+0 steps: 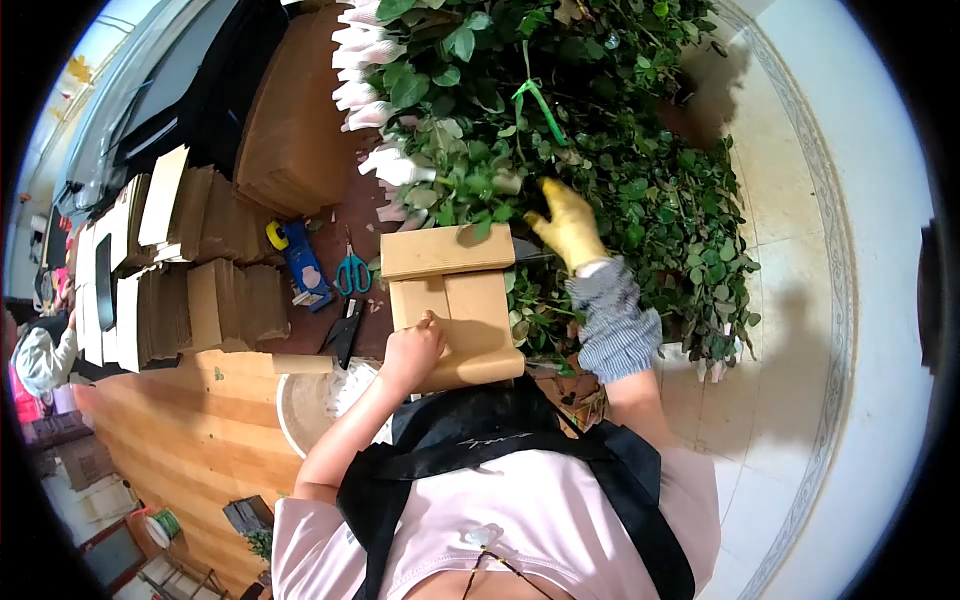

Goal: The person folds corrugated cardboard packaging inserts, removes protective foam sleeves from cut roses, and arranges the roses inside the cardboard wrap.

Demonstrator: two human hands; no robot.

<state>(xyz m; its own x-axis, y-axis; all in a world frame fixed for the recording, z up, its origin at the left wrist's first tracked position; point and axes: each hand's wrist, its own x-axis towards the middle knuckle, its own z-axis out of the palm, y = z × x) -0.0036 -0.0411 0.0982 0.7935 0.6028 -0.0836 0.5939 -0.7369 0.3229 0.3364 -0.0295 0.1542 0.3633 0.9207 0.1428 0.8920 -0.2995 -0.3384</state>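
My bare left hand (415, 352) is curled, resting on a folded cardboard piece (478, 318) in front of my body; what its fingers hold, if anything, is hidden. Over the leaves, my right hand (568, 228) wears a yellow glove and a grey knitted sleeve, thumb and fingers apart. It is just right of the cardboard's far end and close to a large heap of leafy stems (610, 130). White mesh sleeves (360, 65) cover the flower heads along the heap's left side. One sleeved head (397, 166) lies just beyond the cardboard. A green tie (541, 112) lies across the stems.
Blue-handled scissors (353, 273), a black-handled tool (345, 333) and a yellow tape measure (277, 235) lie left of the cardboard. Stacks of cardboard (235, 300) stand farther left. A round white bin (297, 415) is below the table edge. Another person (42, 360) is at far left.
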